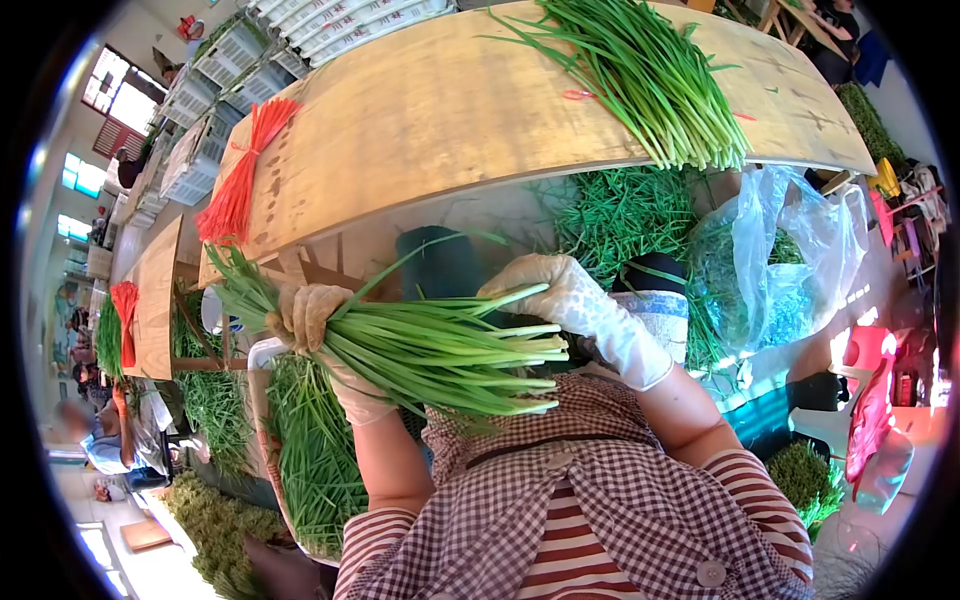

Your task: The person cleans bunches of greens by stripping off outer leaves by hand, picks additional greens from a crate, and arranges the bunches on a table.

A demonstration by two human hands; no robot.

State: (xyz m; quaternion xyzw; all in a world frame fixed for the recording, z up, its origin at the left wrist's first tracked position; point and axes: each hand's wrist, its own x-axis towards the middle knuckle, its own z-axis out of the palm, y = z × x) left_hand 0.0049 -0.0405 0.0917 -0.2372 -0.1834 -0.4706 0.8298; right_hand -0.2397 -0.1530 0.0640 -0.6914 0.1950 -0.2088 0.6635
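Note:
My left hand (312, 318), in a stained whitish glove, is closed round a bunch of garlic chives (440, 350). The leafy tips stick out to the left of the fist and the pale cut stems fan out to the right. At the upper edge of those stems, my right hand (560, 290), in a white patterned glove, has its fingers bent together on a single chive stalk (520, 298). Its fingertips are partly hidden. Both hands are above my lap, in front of the wooden table. A larger pile of chives (650, 85) lies on the table.
Red ties (245, 170) hang over the left end of the wooden table (420, 110). A basket of chives (315, 450) stands at my left. Loose greens (630, 215) and a clear plastic bag (775, 265) lie beneath the table. Crates (230, 65) are stacked behind; a person (110, 435) sits far left.

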